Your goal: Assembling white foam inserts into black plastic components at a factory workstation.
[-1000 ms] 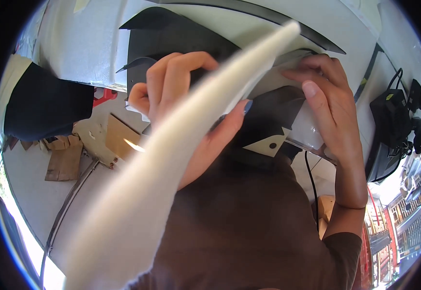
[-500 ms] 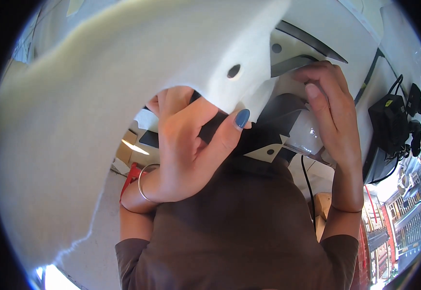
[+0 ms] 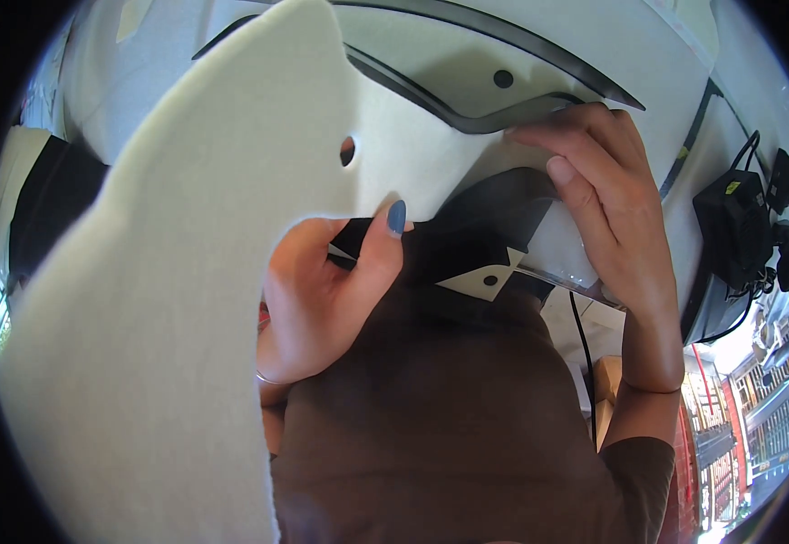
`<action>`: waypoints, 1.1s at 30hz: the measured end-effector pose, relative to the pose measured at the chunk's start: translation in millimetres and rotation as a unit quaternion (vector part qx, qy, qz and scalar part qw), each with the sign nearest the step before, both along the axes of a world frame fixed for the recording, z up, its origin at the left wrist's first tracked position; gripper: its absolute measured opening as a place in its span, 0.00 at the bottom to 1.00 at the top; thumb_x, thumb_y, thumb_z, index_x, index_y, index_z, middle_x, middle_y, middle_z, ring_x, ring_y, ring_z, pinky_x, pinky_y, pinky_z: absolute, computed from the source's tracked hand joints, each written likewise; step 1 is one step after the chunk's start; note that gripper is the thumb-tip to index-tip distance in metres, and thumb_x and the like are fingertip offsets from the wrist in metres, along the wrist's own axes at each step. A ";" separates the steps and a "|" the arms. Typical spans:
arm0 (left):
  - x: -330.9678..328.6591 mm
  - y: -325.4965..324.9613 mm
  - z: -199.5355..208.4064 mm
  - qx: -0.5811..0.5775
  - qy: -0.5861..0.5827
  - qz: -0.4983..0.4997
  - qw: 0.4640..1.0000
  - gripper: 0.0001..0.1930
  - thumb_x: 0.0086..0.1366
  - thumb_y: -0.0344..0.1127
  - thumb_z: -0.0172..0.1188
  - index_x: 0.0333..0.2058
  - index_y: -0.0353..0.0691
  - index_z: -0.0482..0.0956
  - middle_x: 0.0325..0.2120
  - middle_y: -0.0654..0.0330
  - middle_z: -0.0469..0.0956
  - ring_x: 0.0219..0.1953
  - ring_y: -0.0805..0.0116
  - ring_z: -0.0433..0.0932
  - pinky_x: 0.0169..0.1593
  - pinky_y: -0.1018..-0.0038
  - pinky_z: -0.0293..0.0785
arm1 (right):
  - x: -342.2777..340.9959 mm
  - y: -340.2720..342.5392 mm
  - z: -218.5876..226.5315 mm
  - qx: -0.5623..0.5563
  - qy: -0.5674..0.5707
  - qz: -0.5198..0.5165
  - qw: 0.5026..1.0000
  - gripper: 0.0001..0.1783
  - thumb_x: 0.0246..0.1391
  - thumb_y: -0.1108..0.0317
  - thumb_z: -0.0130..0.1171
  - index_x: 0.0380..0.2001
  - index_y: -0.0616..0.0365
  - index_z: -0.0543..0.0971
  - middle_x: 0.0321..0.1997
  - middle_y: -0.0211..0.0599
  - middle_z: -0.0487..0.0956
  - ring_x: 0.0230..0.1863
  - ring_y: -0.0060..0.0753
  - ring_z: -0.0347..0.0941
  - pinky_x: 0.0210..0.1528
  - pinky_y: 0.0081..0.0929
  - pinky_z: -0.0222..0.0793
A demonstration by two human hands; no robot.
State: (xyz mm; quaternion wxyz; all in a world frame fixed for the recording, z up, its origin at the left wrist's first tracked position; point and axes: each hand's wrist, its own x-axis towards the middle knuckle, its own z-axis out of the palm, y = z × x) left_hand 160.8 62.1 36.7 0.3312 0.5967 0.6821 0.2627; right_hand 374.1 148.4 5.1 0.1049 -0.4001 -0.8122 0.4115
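Observation:
A large cream sheet piece (image 3: 177,299) with a smooth curved outline and an oval hole fills the left side, raised close to the view. My left hand (image 3: 317,304) grips its inner edge, thumb on the near face and the other fingers mostly hidden behind. My right hand (image 3: 616,195) rests at the table, fingers bent and thumb apart from the index finger. Its fingertips are by the end of a curved dark-grey strip (image 3: 485,123); whether they press on it I cannot tell. Below lies a black curved piece (image 3: 503,204) and a small cream pointed piece (image 3: 471,283) with a dark round spot.
Another long dark strip (image 3: 512,38) curves across the white table (image 3: 594,41) at the back. A black box with cables (image 3: 728,231) stands at the right. A black cable (image 3: 583,354) hangs below the table edge, near a brown box (image 3: 607,376).
The cream piece has swung left and lower with my left hand, uncovering more of the dark strips on the table. My right hand has shifted only slightly.

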 end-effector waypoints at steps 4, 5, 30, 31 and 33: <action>-0.6 -3.2 -1.1 -0.014 0.058 0.005 0.998 0.04 0.58 0.33 0.61 0.29 0.40 0.81 0.32 0.60 0.75 0.36 0.63 0.66 0.44 0.69 0.55 | -1.9 0.5 2.7 -0.010 0.003 0.002 1.000 0.14 0.59 0.66 0.45 0.40 0.59 0.79 0.42 0.41 0.72 0.46 0.39 0.65 0.51 0.29 0.58; -1.2 -4.1 -0.7 -0.018 0.073 0.007 0.997 0.04 0.58 0.33 0.61 0.29 0.40 0.81 0.32 0.60 0.75 0.36 0.63 0.66 0.45 0.69 0.55 | -2.7 1.6 5.0 0.006 0.007 0.007 1.000 0.13 0.59 0.67 0.46 0.39 0.59 0.79 0.41 0.40 0.73 0.45 0.39 0.66 0.49 0.28 0.60; -21.7 -1.0 37.1 0.027 0.124 -0.099 0.987 0.10 0.55 0.37 0.64 0.30 0.36 0.78 0.28 0.57 0.74 0.29 0.57 0.74 0.33 0.67 0.70 | -68.1 40.6 23.0 0.011 0.148 0.048 0.988 0.05 0.46 0.72 0.62 0.25 0.60 0.75 0.28 0.31 0.75 0.37 0.31 0.69 0.41 0.26 0.64; -30.8 -1.9 34.9 0.086 0.089 -0.117 0.985 0.10 0.54 0.37 0.64 0.30 0.36 0.79 0.30 0.58 0.76 0.30 0.59 0.75 0.34 0.68 0.70 | -65.1 40.9 21.7 0.008 0.143 0.045 0.989 0.05 0.46 0.72 0.62 0.25 0.60 0.75 0.28 0.31 0.75 0.37 0.31 0.69 0.41 0.26 0.64; -68.9 -26.3 41.3 0.064 0.103 -0.008 0.993 0.10 0.53 0.35 0.64 0.32 0.35 0.80 0.34 0.58 0.77 0.35 0.62 0.76 0.38 0.68 0.71 | -63.2 43.4 22.2 0.003 0.148 0.052 0.988 0.05 0.45 0.73 0.62 0.24 0.60 0.75 0.28 0.31 0.75 0.36 0.29 0.69 0.44 0.27 0.64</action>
